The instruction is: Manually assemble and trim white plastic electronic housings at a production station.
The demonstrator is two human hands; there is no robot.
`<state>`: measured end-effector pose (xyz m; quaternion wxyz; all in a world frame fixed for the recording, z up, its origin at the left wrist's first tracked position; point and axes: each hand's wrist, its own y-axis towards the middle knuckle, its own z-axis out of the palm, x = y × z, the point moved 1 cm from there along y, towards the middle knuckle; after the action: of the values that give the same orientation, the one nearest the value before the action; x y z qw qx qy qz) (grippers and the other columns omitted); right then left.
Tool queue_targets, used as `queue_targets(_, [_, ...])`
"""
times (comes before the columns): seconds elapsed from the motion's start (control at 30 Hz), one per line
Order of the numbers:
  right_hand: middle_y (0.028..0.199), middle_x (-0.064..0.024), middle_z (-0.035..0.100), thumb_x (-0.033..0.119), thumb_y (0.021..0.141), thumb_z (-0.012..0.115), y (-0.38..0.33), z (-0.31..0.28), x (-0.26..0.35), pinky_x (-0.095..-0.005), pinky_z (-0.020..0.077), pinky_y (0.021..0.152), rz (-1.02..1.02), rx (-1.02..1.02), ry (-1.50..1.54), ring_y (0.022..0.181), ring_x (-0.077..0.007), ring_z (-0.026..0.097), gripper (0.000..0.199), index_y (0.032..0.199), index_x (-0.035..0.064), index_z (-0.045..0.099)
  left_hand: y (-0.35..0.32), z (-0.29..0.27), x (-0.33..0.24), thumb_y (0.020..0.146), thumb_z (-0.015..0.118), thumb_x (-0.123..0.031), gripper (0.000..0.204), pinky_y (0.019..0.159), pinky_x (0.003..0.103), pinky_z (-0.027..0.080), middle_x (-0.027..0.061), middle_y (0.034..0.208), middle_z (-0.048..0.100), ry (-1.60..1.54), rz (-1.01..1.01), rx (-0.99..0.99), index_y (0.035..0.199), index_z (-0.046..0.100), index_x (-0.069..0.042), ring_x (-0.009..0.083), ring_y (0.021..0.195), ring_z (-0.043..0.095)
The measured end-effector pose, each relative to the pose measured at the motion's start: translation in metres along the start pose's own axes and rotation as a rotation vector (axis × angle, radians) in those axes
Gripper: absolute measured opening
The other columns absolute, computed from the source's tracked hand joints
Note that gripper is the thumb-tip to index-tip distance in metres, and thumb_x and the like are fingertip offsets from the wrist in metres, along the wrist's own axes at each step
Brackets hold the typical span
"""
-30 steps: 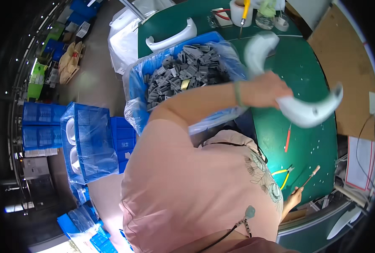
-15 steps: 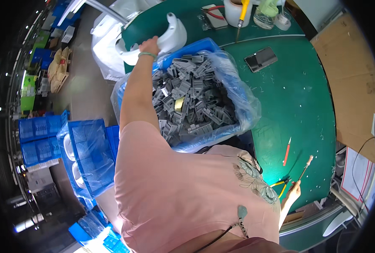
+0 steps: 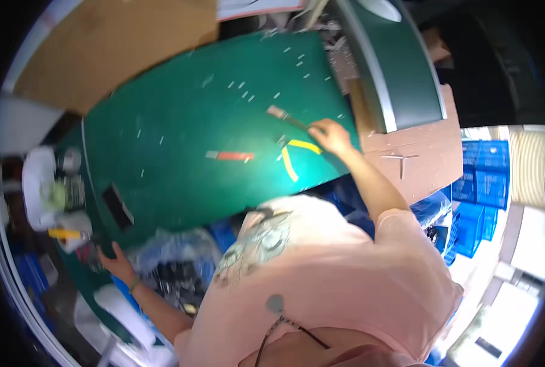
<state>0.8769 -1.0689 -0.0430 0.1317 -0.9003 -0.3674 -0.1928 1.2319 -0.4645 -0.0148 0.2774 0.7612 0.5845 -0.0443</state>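
My right hand [image 3: 330,136] is closed around the handle of a small brush [image 3: 295,123] with a pale, pinkish-beige head, held over the green table [image 3: 186,153]. Just beside it lie yellow-handled pliers [image 3: 289,160], and farther left a red-handled craft knife [image 3: 234,156]. My left hand [image 3: 117,263] is raised with thumb and fingers apart and nothing in it. It is near a blue bin [image 3: 153,249] lined with clear plastic. Grey plastic parts [image 3: 177,278] fill that bin, blurred and partly behind my arm. A white curved part [image 3: 125,315] lies below the left hand.
A dark phone [image 3: 118,207] lies on the left of the table. Past it stand a white cup with a yellow-handled tool [image 3: 64,233] and a greenish bottle [image 3: 55,194]. Brown cardboard [image 3: 131,52] borders the far side. A green belt [image 3: 398,67] and blue crates [image 3: 480,171] are at right.
My view has swung to the right across the table. The left hand has let go of the white curved part and opened. The right hand still grips the brush.
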Motion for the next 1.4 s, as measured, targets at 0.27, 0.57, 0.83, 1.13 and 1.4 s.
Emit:
queue_targets(0.27, [0.11, -0.0122, 0.063, 0.023, 0.08, 0.066, 0.204, -0.177, -0.143, -0.0442, 0.0476, 0.087, -0.089, -0.754, -0.019, 0.103, -0.0347, 0.057, 0.029, 0.106, 0.0108, 0.064, -0.033, 0.077, -0.252, 0.086, 0.066, -0.019, 0.047, 0.106, 0.039, 0.029, 0.0189, 0.127, 0.051, -0.307, 0.033, 0.455, 0.124, 0.051, 0.003, 0.0304, 0.124, 0.042])
queue_targets(0.57, [0.13, -0.0071, 0.051, 0.034, 0.07, 0.077, 0.392, -0.272, -0.225, -0.0455, 0.036, 0.102, 0.325, -0.396, -0.347, 0.126, -0.0285, 0.044, 0.07, 0.129, 0.0113, 0.046, -0.031, 0.021, -0.359, 0.082, 0.067, -0.014, 0.037, 0.095, 0.034, 0.041, 0.016, 0.116, 0.059, -0.168, -0.088, 0.438, 0.113, 0.057, 0.004, 0.0251, 0.108, 0.055])
queue_targets(0.83, [0.104, -0.0089, 0.061, 0.026, 0.069, 0.076, 0.264, -0.26, -0.199, -0.041, 0.0425, 0.087, -0.024, -0.682, -0.214, 0.101, -0.0306, 0.056, 0.043, 0.104, 0.0073, 0.061, -0.032, 0.088, -0.531, 0.085, 0.065, -0.012, 0.04, 0.098, 0.033, 0.041, 0.0154, 0.122, 0.056, -0.563, 0.094, 0.836, 0.12, 0.055, 0.003, 0.023, 0.114, 0.053])
queue_targets(1.13, [0.105, -0.0046, 0.061, 0.014, 0.064, 0.077, -0.006, -0.181, -0.043, -0.0469, 0.0372, 0.098, -0.311, -0.453, -0.172, 0.098, -0.0229, 0.057, 0.049, 0.111, 0.0122, 0.062, -0.042, 0.14, -0.638, 0.082, 0.069, -0.024, 0.078, 0.096, 0.034, 0.041, 0.0192, 0.129, 0.046, -1.276, -0.144, 1.188, 0.138, 0.023, 0.006, 0.0224, 0.119, 0.046])
queue_targets(1.4, [0.104, -0.0081, 0.063, 0.011, 0.078, 0.069, -0.059, -0.087, 0.013, -0.0399, 0.0448, 0.088, -0.189, -0.541, 0.274, 0.095, -0.0264, 0.06, 0.024, 0.102, 0.0121, 0.067, -0.024, 0.137, -0.377, 0.077, 0.063, -0.01, 0.042, 0.089, 0.039, 0.048, 0.0144, 0.1, 0.059, -1.533, -0.733, 0.763, 0.113, 0.051, 0.008, 0.0271, 0.094, 0.06])
